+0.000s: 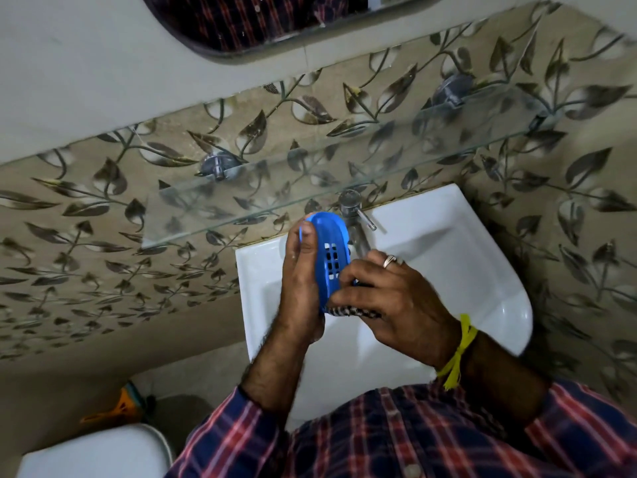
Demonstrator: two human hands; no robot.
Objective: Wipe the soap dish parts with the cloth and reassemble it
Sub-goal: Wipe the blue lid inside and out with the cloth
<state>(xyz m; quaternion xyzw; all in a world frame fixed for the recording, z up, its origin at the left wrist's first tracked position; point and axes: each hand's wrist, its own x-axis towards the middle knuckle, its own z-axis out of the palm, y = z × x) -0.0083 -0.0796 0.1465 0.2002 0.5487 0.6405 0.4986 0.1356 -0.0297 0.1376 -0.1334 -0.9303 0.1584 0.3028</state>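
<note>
The plaid sleeve (220,439) lies nearest the lens, and from it the left hand (300,270) rises over the white basin (448,270), its grip clamped on the left edge of the blue soap dish (329,250), thumb across the face and fingers curled round the far rim, so the slotted tray stands almost upright above the bowl, just in front of the chrome tap (355,215). To the right, the right hand (389,298), a ring on one finger, has its grip closed on a checked cloth (351,312), bunched under the fingers and pressed against the lower end of the dish. The step in hand looks like wiping the slotted part; to do it well, the left hand should hold the piece steady and turn it by degrees, while the cloth is pushed along the rim and into each drain slot. Whether a second dish part sits behind the blue piece cannot be told.
</note>
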